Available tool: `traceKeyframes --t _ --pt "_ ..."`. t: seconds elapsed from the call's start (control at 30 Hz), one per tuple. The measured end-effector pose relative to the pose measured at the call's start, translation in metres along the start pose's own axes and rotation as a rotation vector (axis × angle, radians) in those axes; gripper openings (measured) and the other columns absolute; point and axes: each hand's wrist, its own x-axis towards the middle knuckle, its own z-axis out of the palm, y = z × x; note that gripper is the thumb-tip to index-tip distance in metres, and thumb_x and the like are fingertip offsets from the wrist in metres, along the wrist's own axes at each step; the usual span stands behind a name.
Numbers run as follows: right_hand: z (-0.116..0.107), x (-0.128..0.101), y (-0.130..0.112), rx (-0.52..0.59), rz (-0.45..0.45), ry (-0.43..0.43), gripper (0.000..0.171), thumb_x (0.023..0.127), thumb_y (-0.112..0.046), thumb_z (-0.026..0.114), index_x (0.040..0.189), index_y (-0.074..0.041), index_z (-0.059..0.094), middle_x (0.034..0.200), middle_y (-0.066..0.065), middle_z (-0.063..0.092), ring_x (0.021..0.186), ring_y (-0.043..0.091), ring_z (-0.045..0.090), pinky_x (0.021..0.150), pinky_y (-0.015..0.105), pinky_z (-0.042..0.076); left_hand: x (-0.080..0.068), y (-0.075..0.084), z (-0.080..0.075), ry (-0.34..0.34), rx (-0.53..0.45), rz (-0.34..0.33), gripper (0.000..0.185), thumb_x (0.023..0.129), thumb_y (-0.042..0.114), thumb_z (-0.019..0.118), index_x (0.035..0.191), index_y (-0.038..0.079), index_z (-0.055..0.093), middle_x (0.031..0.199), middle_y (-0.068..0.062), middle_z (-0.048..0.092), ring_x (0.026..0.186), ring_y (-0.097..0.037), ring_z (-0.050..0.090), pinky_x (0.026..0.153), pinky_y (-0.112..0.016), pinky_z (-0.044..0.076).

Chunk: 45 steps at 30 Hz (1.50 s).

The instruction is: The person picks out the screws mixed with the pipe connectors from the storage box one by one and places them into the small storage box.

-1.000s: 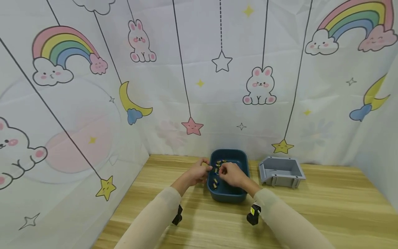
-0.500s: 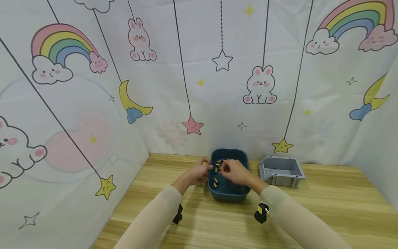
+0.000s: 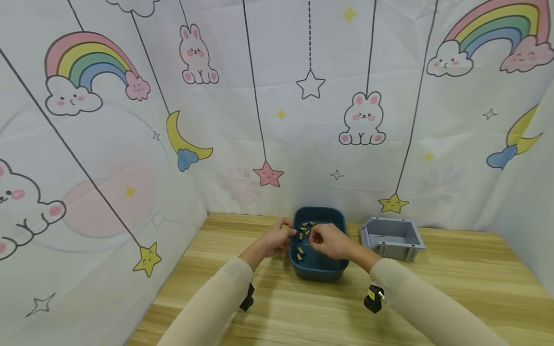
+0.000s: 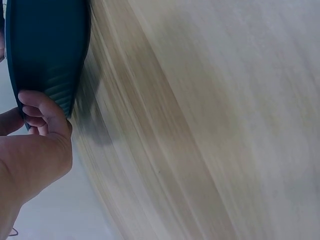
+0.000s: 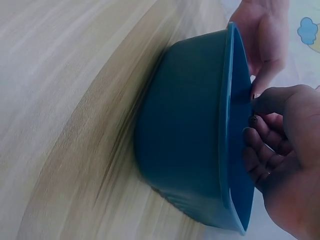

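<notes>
A dark blue plastic bin (image 3: 320, 275) stands on the wooden table, with several small brass-and-dark pieces (image 3: 299, 257) lying along its left side. My left hand (image 3: 277, 238) grips the bin's left wall, fingers on the outside and thumb at the rim, as the left wrist view also shows on the bin (image 4: 47, 45). Over the bin's interior, my right hand (image 3: 331, 241) has thumb and forefinger pinched together on a small thing. A thin light-coloured end (image 3: 308, 244) shows at those fingertips in the head view; its kind I cannot tell. The right wrist view shows the other fingers curled.
A grey open-front bin (image 3: 396, 253) stands right of the blue one, with a thin dark piece (image 3: 380, 236) inside. Behind the table (image 3: 467, 283) hangs a white cloth (image 3: 311, 144) printed with rabbits, stars and rainbows; more cloth hangs along the left side.
My right hand has shifted slightly right over the blue bin, its fingertips drawing away from the brass pieces. My left hand stays on the bin's left wall.
</notes>
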Motion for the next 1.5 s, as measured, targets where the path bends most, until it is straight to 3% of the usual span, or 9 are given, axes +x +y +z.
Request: traceKeyframes --t 1.0,1.5 --pt "-0.025 -0.027 0.015 -0.031 -0.047 -0.048 0.013 0.095 -0.001 0.072 0.088 -0.011 0.067 0.08 -0.007 0.06 0.07 0.005 0.053 0.066 0.027 0.05 0.001 -0.003 -0.001 -0.01 -0.012 0.013 0.03 0.11 0.015 0.053 0.136 0.008 0.039 0.073 -0.002 0.049 0.059 -0.015 0.042 0.057 -0.028 0.04" --pt "-0.041 -0.039 0.027 -0.07 0.023 -0.019 0.015 0.093 0.0 0.072 0.086 -0.013 0.066 0.08 -0.006 0.06 0.07 0.008 0.053 0.065 0.028 0.05 -0.001 0.0 -0.001 -0.013 -0.008 0.012 0.029 0.111 0.015 0.053 0.136 0.008 0.04 0.077 -0.004 0.05 0.063 -0.018 0.043 0.059 -0.031 0.04"
